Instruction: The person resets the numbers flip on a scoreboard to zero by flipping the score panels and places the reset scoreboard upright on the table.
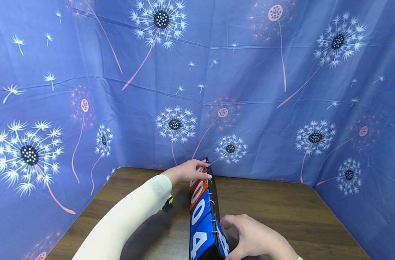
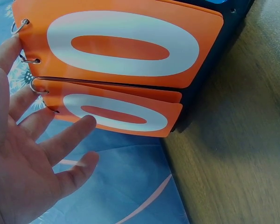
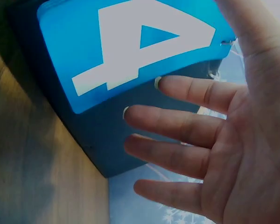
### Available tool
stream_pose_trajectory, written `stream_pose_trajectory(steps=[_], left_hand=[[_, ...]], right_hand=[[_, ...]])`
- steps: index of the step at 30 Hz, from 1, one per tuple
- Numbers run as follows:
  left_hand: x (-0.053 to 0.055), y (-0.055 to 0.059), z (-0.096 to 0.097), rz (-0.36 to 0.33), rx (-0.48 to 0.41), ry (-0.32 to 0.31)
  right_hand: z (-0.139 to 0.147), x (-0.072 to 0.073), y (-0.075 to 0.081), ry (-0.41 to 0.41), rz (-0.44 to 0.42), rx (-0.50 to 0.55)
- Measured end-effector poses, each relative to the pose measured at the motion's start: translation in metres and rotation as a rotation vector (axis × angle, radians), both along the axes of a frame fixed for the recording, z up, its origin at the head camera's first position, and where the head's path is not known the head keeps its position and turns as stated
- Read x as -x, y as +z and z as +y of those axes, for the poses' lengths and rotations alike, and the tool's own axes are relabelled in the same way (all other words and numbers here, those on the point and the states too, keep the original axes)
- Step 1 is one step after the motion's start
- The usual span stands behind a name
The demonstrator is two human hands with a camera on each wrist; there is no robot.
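Observation:
A black flip scoreboard stands lengthwise on the table, its number cards hung on metal rings along the top ridge. On its left face are orange cards with white 0s, then blue cards reading 0 and 4. My left hand lies over the ridge at the far end, fingers spread beside the rings and the smaller orange 0 card. At the near end my right hand is spread beside the right face. Its fingers stand by a blue 4 card and the black board.
The brown wooden table runs back to a blue curtain with dandelion prints, which also hangs along both sides. A small black and yellow device sits at the left wrist, below a white sleeve.

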State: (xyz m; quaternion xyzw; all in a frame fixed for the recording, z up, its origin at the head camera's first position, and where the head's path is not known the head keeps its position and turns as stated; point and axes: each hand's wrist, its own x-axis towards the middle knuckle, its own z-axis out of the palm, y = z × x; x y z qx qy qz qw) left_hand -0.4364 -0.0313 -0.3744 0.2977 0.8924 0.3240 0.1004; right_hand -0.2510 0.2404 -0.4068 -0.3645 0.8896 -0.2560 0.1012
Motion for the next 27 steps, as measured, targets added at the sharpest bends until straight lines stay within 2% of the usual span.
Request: stream_pose_trajectory(steps=[10,18,27], left_hand=[[0.001,-0.003,-0.001,-0.008,0.001,0.007],[0.001,-0.005,0.000,-0.016,-0.009,0.011],[0.001,-0.001,0.001,-0.012,0.002,0.004]], right_hand=[[-0.002,-0.004,0.006,-0.018,-0.026,-0.010],[0.006,-0.009,0.018,-0.120,-0.092,-0.060],[0.013,-0.013,0.027,-0.146,-0.097,-0.082]])
